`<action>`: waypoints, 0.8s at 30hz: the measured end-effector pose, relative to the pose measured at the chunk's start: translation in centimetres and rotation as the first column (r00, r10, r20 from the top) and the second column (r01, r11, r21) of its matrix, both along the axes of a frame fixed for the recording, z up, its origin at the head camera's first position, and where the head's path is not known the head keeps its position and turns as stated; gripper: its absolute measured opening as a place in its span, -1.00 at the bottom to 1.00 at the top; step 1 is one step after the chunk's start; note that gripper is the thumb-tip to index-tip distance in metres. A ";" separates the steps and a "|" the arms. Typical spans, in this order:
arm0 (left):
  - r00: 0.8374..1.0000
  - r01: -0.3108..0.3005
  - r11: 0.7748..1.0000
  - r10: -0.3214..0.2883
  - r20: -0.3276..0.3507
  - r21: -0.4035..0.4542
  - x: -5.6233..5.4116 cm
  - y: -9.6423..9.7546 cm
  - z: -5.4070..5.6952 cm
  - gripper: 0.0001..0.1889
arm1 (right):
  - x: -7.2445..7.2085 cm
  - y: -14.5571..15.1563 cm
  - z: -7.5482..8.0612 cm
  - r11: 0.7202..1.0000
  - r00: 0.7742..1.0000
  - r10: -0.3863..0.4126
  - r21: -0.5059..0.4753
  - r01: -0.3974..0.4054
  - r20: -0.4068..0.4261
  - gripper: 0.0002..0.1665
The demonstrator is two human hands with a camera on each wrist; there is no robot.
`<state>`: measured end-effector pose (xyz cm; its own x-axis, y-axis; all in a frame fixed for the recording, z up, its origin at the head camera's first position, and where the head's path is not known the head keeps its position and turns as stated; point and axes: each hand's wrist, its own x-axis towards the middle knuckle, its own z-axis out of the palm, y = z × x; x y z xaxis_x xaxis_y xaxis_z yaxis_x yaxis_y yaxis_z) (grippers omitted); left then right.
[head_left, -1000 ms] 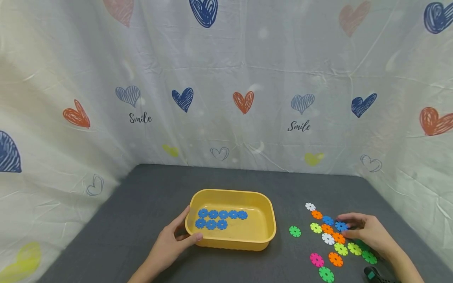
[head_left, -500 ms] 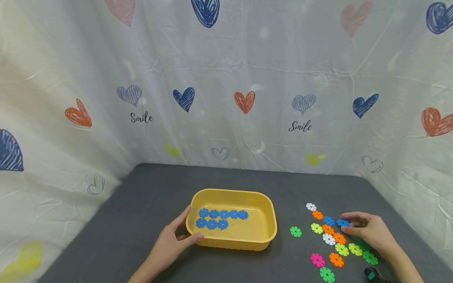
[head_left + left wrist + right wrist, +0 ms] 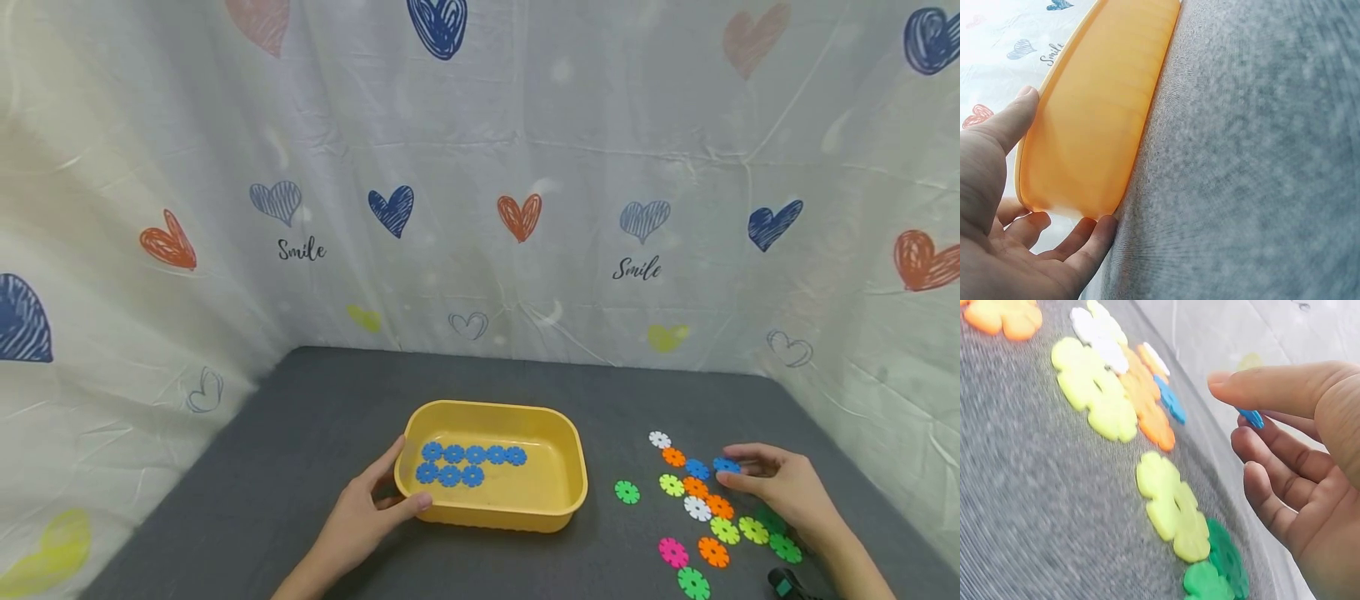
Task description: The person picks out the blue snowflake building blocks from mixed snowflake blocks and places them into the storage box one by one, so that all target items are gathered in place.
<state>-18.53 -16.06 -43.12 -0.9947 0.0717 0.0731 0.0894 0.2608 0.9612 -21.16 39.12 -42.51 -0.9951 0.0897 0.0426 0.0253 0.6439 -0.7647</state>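
Observation:
My left hand (image 3: pixel 358 517) grips the left end of a yellow plastic tub (image 3: pixel 495 517), thumb over the near rim and fingers round the end. Several blue notched snowflake discs (image 3: pixel 476 455) lie inside it in two rows. To the right, my right hand (image 3: pixel 791 492) pinches one blue snowflake disc (image 3: pixel 1251 418) between thumb and fingers, raised above the table in the right wrist view. Just left of that hand another blue disc (image 3: pixel 697 469) lies among orange (image 3: pixel 696 487), white (image 3: pixel 697 508) and yellow-green (image 3: pixel 725 530) ones.
Closer to the front edge lie a pink disc (image 3: pixel 673 552), an orange one (image 3: pixel 713 552) and a green one (image 3: pixel 693 583). A single green disc (image 3: pixel 627 492) sits right of the tub. A black device (image 3: pixel 786 583) rests at bottom right. A heart-print curtain (image 3: pixel 480 275) surrounds the dark table.
My right hand has lifted the pinched blue disc slightly off the group of discs, and it now tilts more edge-on. The left hand keeps its grip on the tub.

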 end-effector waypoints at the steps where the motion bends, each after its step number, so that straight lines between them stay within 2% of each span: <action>1: 1.000 0.001 1.000 -0.001 0.000 0.000 0.0 0.0 0.0 -0.04 | 0.0 -0.1 0.1 1.000 1.000 -0.004 -0.007 0.004 0.000 -0.29; 24: 1.000 0.006 1.000 -0.006 -0.003 -0.006 0.1 0.0 0.1 -0.03 | 0.5 -3.7 1.7 0.999 0.995 0.045 -0.023 -0.047 -0.085 -0.35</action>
<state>-18.42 -16.06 -43.06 -0.9941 0.0778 0.0757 0.0938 0.2657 0.9595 -20.69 35.41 -40.79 -0.9911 0.0461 0.1248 -0.0691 0.6234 -0.7789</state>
